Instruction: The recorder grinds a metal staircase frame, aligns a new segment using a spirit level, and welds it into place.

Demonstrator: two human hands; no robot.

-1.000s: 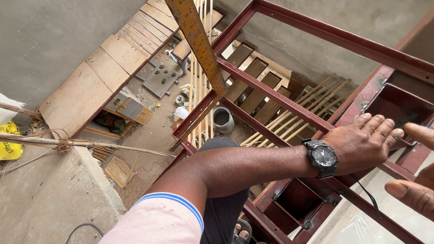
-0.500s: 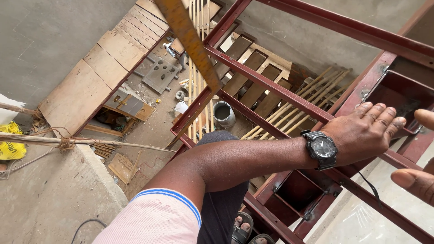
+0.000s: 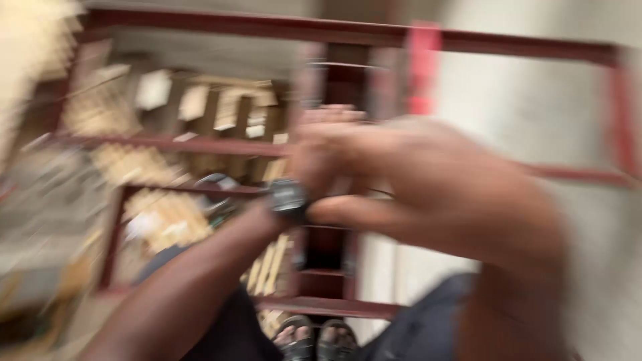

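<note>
The view is badly blurred by motion. My left arm reaches up from the lower left, with a dark wristwatch [image 3: 289, 197] on its wrist. My left hand [image 3: 319, 137] lies against the dark red metal frame [image 3: 200, 144] and is largely hidden behind my right hand, so its grip is unclear. My right hand [image 3: 441, 194] fills the middle right, close to the camera. Its fingers and thumb are spread and point left towards my left wrist, with nothing seen in them.
The red frame's bars [image 3: 481, 41] cross the top and centre, with a drop below. Pale timber pieces [image 3: 200, 100] lie far down at the upper left. My sandalled feet [image 3: 314, 341] stand on a lower bar. A pale wall [image 3: 535, 107] is at the right.
The camera has swung sharply and the picture has gone blurred. My right hand has come in from the right edge to just over my left wrist. My left hand stays at the frame.
</note>
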